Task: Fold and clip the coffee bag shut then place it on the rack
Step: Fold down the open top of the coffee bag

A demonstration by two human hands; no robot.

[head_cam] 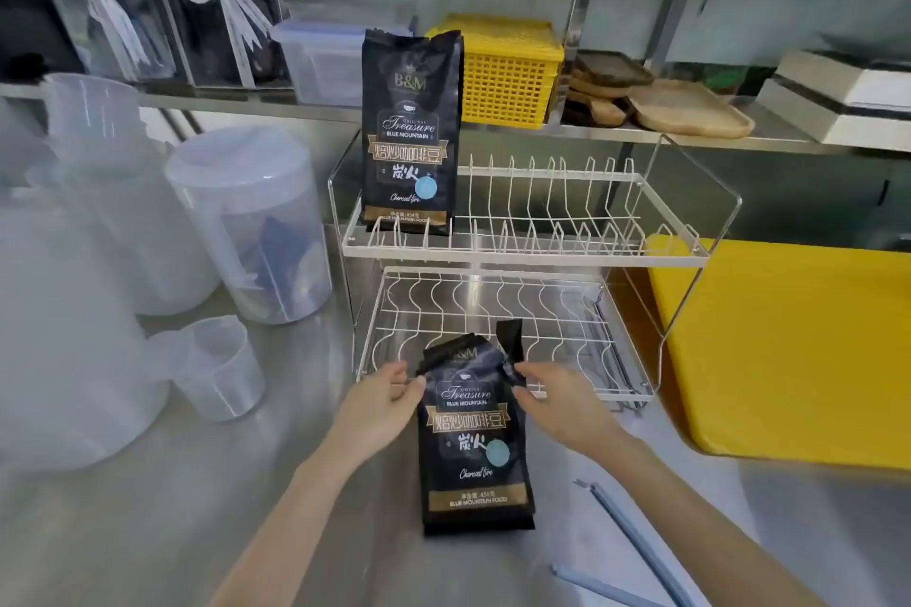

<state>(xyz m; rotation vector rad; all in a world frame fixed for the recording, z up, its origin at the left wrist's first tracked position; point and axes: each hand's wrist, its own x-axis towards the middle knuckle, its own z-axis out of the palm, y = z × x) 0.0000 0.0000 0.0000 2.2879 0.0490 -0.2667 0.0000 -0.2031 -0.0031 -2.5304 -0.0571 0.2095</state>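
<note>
A black coffee bag (475,449) stands on the steel counter in front of the white wire rack (522,251). Its top is partly folded down, and one corner flap sticks up at the right. My left hand (382,402) pinches the bag's upper left edge. My right hand (562,402) grips the upper right edge just below the raised flap. A second, identical coffee bag (411,133) stands upright on the left end of the rack's upper tier. Two long pale blue sealing clips (636,542) lie on the counter at the lower right.
Translucent plastic pitchers (251,222) and a small measuring cup (217,367) stand at the left. A yellow board (788,350) lies right of the rack. The back shelf holds a yellow basket (508,74), wooden trays (685,108) and ribboned boxes.
</note>
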